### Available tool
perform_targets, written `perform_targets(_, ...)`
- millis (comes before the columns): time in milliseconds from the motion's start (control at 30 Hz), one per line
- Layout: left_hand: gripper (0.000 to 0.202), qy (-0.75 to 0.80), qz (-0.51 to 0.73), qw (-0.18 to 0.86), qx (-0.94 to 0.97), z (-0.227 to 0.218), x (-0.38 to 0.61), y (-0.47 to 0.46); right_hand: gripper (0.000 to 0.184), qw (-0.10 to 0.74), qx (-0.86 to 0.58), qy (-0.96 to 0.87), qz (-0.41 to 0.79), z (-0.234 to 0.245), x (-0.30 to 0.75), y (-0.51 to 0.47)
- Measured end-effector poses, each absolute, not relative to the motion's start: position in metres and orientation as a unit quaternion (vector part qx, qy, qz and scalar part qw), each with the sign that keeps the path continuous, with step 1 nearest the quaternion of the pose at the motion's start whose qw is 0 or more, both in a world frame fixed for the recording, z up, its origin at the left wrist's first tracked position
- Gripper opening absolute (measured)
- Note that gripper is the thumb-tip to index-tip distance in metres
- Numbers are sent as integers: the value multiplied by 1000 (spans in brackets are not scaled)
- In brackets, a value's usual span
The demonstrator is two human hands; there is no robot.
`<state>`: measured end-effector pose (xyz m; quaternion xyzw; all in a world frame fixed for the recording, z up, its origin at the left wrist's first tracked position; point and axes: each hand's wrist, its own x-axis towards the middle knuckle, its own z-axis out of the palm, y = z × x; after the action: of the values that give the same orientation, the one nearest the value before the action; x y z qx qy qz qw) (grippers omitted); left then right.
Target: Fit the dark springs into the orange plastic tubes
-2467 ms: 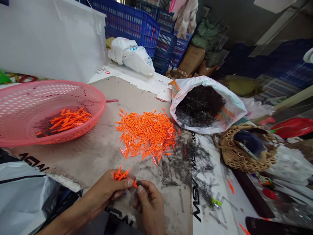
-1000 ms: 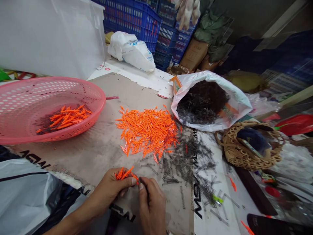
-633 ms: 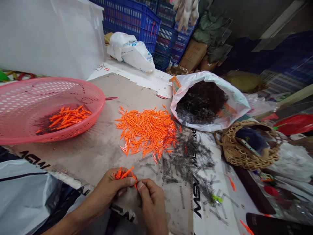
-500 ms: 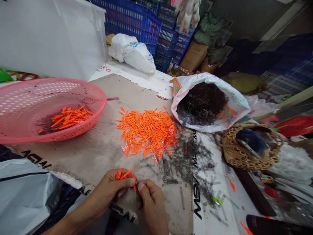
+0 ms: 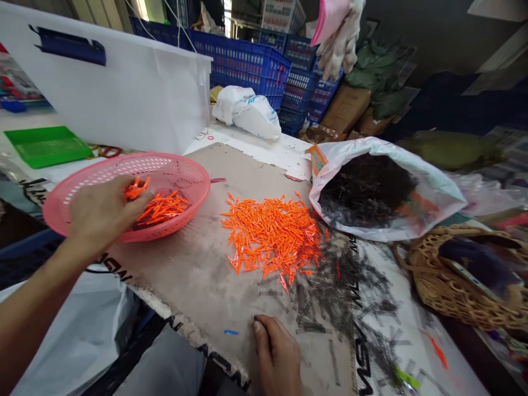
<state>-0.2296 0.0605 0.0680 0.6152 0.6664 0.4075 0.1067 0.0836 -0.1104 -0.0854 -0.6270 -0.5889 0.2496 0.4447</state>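
Left hand (image 5: 105, 209): orange plastic pieces (image 5: 136, 188) are held in narrow grip above pink basket (image 5: 187, 168), left of frame | right hand (image 5: 276, 355): is curled, no held thing is seen, on cardboard sheet (image 5: 198, 275), bottom middle

One head-worn camera looks forward and down from close above the left hand (image 5: 103, 212) and right hand (image 5: 277, 355).

Only lettering I can actually read is big black "MSV" on the white sheet (image 5: 363, 366) just beside the right hand (image 5: 277, 357), printed sideways and repeated. The cardboard sheet (image 5: 193, 286) has black print along its near edge, but it's upside down and cut off. The white sack (image 5: 256, 113) has tiny blue print, too small to read.
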Motion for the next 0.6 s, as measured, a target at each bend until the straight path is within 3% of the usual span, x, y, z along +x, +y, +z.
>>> perform_targets(33,44,699,346,12,625,67,-236,71,24,443,-628,-591,246,-85,83,-111)
perform_targets(100,75,665,303,-86,677,58,-233,80,21,447,-632,-589,232,-85,83,-111)
perform_targets(133,81,637,307,-108,699,51,-223,79,20,450,-636,-588,218,-85,84,-111)
perform_targets(233,53,563,369,-90,734,25,-170,57,18,445,-658,-590,142,-82,92,-104)
perform_targets(333,32,425,317,37,847,-6,-105,31,21,390,-680,-619,43,-79,103,-88)
perform_targets(433,33,326,249,89,907,-35,-60,21,20,315,-685,-656,-36,-80,111,-74)
perform_targets(600,44,358,179,86,913,-63,-57,13,22,283,-697,-657,-54,-85,112,-73)
